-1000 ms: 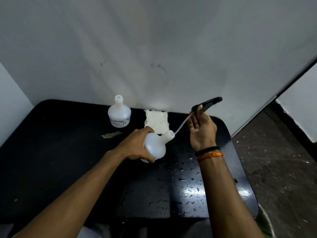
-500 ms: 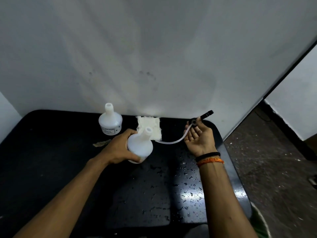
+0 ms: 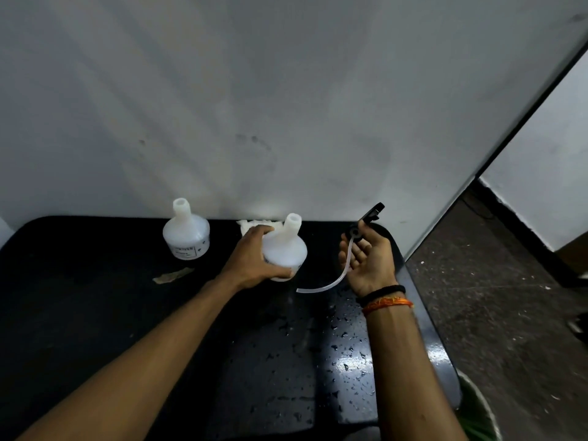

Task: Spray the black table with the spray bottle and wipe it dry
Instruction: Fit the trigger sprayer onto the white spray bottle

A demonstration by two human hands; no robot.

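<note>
Whereas the tube's end sat beside the bottle neck a moment ago, it now hangs free below the right hand (image 3: 369, 262), whose grip pinches the black sprayer (image 3: 370, 214); left hand (image 3: 254, 259) clasps the bottle (image 3: 284, 249), upright on the wet desk (image 3: 95, 313).

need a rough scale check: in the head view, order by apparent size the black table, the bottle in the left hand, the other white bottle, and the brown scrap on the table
1. black table
2. held bottle and second bottle: look alike, not ranked
3. brown scrap, smallest
</note>
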